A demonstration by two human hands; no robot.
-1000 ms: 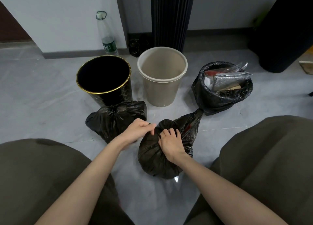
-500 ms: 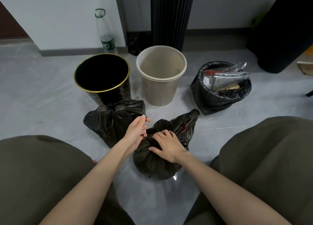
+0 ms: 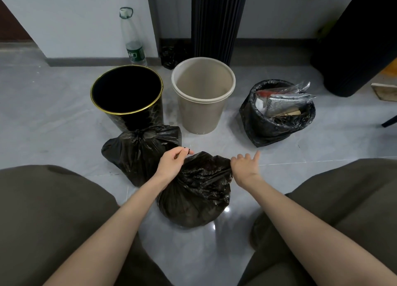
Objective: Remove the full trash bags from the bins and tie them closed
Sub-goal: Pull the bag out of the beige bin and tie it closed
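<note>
Middle bag [image 3: 197, 195] is set on the floor [image 3: 53, 113] between the knees. One ear is pinched in the left hand [image 3: 171, 163], the other is gripped in the right hand [image 3: 245, 167], and the two are pulled apart. Risk: thin plastic torn, or an ear slipped, if overpulled, leaving the knot loose. Left hand is crowded by the tied bag [image 3: 137, 152] just beside it. Open bag [image 3: 277, 122] is not yet tied, right of the beige bin [image 3: 202, 118].

The bottle label [image 3: 135, 54] (too small) and black bin [image 3: 139, 119] interior are unreadable.
</note>
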